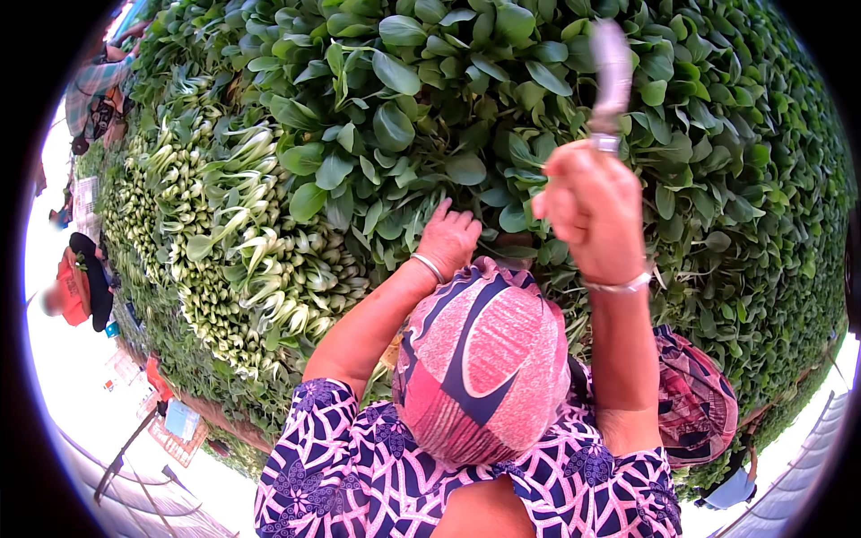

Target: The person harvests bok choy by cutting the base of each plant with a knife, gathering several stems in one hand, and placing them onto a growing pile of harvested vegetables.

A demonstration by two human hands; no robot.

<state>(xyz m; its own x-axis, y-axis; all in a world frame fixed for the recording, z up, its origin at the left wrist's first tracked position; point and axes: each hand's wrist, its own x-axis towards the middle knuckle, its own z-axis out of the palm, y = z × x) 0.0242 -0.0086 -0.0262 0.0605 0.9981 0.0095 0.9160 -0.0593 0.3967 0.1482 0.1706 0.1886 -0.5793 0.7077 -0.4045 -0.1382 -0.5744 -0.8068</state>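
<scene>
A knife with a curved blade (pixel 613 72) is raised over the plants, blade upward and blurred by motion. Its handle is wrapped in my right hand (pixel 592 202), which is a closed fist held well above the leaves. My left hand (pixel 450 240) reaches low into the leafy greens (pixel 395 125) in front of me. Its fingers are bent a little and slightly apart among the leaves, with the thumb hidden. Nothing held shows in it. To its left, cut greens (pixel 256 224) lie in piles with their pale stems showing.
Patterned cloth over my knees (pixel 484 359) stands between my arms, close behind the left hand. Dense standing greens (pixel 762 179) spread to the right. At the far left are a person in an orange top (pixel 73 291), another in a checked sleeve (pixel 94 85), and a light-blue container (pixel 181 420).
</scene>
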